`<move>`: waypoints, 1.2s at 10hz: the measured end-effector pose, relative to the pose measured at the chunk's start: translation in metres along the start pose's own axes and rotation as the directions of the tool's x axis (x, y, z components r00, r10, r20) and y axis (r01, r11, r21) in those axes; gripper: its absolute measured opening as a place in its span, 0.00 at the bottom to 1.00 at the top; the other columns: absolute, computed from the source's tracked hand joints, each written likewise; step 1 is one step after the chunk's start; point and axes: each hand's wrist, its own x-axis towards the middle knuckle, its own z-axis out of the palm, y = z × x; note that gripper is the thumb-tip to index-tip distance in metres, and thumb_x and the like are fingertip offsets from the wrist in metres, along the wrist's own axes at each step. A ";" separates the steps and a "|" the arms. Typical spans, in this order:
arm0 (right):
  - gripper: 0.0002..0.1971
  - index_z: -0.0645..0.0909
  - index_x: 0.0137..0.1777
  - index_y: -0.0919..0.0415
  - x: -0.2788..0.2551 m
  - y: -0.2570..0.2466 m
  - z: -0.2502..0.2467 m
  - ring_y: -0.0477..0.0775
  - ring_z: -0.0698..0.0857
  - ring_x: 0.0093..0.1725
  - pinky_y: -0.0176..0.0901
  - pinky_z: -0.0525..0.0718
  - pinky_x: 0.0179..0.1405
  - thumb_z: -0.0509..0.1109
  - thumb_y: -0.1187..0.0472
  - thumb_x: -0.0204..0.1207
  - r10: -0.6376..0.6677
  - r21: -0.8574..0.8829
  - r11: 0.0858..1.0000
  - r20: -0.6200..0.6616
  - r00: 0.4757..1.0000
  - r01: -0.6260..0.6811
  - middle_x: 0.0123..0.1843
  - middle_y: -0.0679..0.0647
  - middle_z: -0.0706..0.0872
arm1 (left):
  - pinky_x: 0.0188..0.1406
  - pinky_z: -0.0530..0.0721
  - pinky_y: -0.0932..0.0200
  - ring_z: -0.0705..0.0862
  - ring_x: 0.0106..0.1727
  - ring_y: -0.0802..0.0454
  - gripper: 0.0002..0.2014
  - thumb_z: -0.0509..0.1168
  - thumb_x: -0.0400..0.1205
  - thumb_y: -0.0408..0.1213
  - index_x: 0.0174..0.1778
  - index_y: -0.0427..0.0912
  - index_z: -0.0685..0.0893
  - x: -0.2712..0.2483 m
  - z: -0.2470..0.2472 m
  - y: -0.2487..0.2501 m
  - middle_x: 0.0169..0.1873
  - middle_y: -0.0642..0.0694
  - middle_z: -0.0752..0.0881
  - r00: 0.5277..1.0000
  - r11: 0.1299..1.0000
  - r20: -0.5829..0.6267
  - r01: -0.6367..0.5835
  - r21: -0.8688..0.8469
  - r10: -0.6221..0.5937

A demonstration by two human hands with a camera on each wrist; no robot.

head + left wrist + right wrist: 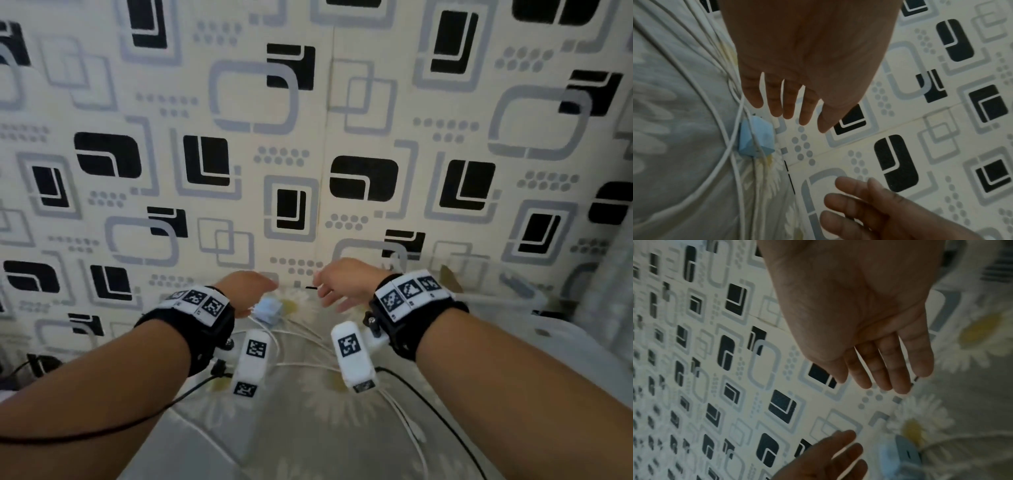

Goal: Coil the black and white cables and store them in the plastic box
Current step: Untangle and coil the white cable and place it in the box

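In the head view, the left hand (248, 289) and the right hand (342, 282) are both stretched forward in the lower middle of the frame, over a grey bedsheet printed with white daisies (308, 428), and both look relaxed and hold nothing. The thin white cable (301, 334) lies loose on the sheet in several strands just below the two hands, and its long axis runs from the hands down toward the lower right of the frame. A small light-blue plastic charger block (270, 310) lies at its far end, just beside the left hand, so I judge the left hand is the nearer one to take it. A short black cable end (310, 287) shows between the hands, close to the right fingers; the rest of it is hidden. A translucent plastic box (513, 301) seems to stand at the right edge, but it is blurred. In the left wrist view, the left hand (807, 65) has straight, slightly spread fingers above the blue charger block (756, 138); the white strands (735, 162) run down the left part of the frame, and the right hand's fingers (849, 203) enter from the lower right, also open. In the right wrist view, the right palm (859, 305) is flat and empty at the top, the patterned wallpaper wall (705, 369) fills the left, and the blue block (898, 456) is at the lower right. Nothing stands in the way of the cable.
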 end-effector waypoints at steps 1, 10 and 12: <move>0.14 0.79 0.64 0.69 0.030 0.017 0.026 0.57 0.86 0.48 0.47 0.84 0.45 0.61 0.62 0.85 0.061 0.172 0.984 -0.065 0.996 -0.049 0.60 0.65 0.86 | 0.77 0.63 0.58 0.66 0.80 0.47 0.26 0.57 0.87 0.29 0.82 0.41 0.62 0.011 -0.003 -0.011 0.81 0.43 0.66 0.993 0.929 0.049 -0.120 0.350 0.109; 0.20 0.85 0.51 0.73 0.086 0.025 0.072 0.58 0.84 0.36 0.55 0.85 0.52 0.77 0.53 0.73 -0.001 0.018 1.000 -0.092 0.996 0.003 0.46 0.64 0.91 | 0.63 0.83 0.57 0.88 0.43 0.63 0.11 0.65 0.84 0.37 0.62 0.43 0.81 0.041 0.011 -0.017 0.67 0.42 0.83 0.999 0.977 0.037 -0.047 0.210 0.040; 0.16 0.79 0.56 0.66 0.065 0.022 0.052 0.53 0.82 0.30 0.42 0.80 0.30 0.76 0.57 0.74 -0.049 0.334 0.938 -0.135 0.990 0.092 0.42 0.62 0.87 | 0.73 0.68 0.61 0.72 0.77 0.51 0.25 0.61 0.86 0.35 0.80 0.42 0.67 0.020 0.011 0.016 0.78 0.46 0.72 0.979 0.964 0.008 -0.203 0.170 0.205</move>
